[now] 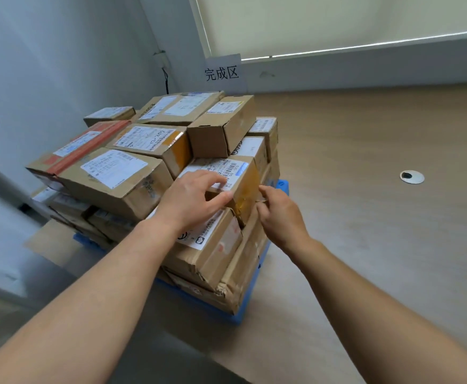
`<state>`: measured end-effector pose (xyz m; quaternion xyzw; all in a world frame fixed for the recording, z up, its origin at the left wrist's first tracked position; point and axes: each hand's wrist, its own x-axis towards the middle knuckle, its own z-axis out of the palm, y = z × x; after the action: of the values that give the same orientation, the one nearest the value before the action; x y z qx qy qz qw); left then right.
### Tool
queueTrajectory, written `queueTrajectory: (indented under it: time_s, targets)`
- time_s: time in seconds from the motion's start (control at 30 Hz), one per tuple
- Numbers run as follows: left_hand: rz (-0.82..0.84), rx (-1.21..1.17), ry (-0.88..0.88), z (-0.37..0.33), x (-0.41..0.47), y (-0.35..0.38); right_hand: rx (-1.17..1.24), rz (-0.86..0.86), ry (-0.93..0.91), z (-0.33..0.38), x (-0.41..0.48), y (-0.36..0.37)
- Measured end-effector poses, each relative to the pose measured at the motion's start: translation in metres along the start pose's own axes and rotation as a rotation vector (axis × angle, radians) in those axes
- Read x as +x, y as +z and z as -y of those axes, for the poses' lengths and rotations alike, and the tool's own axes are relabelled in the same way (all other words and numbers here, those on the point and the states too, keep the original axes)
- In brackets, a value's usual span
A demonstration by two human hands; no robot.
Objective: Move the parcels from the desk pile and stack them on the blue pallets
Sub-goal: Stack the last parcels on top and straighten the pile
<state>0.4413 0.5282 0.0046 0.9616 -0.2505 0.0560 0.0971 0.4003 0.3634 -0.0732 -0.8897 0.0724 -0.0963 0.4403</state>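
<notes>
Two hands at a small box (pixel 236 173) on the pile (pixel 116 173).
The left hand (pixel 193 200) curls its fingers over the box top; the right hand (pixel 279 214) has bent fingers, maybe touching its side.

One head-worn wide-angle camera looks forward and down, close above stacked brown cardboard parcels (pixel 116 173) just beyond the fingers (pixel 196 177).
</notes>
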Motion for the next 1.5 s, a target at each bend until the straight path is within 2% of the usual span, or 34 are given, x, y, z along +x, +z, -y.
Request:
queueTrajectory:
  time_s: [0.07, 0.13, 0.2, 0.33, 0.87, 0.97, 1.1, 1.17, 1.23, 1.33, 1.5]
  targets:
    - [0.020, 0.010, -0.015, 0.000, 0.001, 0.000, -0.007, -0.006, 0.124, -0.017, 0.003, -0.003]
    - [0.023, 0.000, -0.027, 0.000, 0.001, 0.001, -0.052, 0.075, 0.240, -0.031, 0.002, -0.004]
    - [0.017, -0.008, -0.034, 0.000, 0.000, 0.002, -0.093, 0.181, 0.278, -0.037, -0.001, 0.000]
    - [0.028, -0.009, -0.037, 0.002, 0.000, 0.002, -0.056, 0.297, 0.251, -0.039, 0.000, 0.018]
    - [0.034, 0.006, -0.092, 0.007, 0.004, 0.001, -0.061, 0.373, 0.156, -0.040, 0.017, 0.027]
    - [-0.068, -0.002, -0.094, -0.004, 0.008, -0.002, -0.098, 0.332, 0.151, -0.047, 0.025, 0.015]
    - [-0.266, -0.016, 0.084, -0.052, 0.017, -0.007, -0.121, 0.184, 0.197, -0.064, 0.046, -0.012]
    - [-0.210, -0.066, 0.097, -0.084, 0.019, 0.006, -0.147, 0.154, 0.197, -0.072, 0.061, -0.023]
    - [-0.069, -0.034, 0.042, -0.109, 0.020, 0.030, -0.162, 0.156, 0.187, -0.078, 0.075, -0.030]
    - [0.107, 0.042, -0.128, -0.125, 0.023, 0.065, -0.173, 0.159, 0.167, -0.085, 0.096, -0.034]
    - [0.242, 0.055, -0.369, -0.126, 0.027, 0.089, -0.204, 0.181, 0.134, -0.097, 0.129, -0.035]
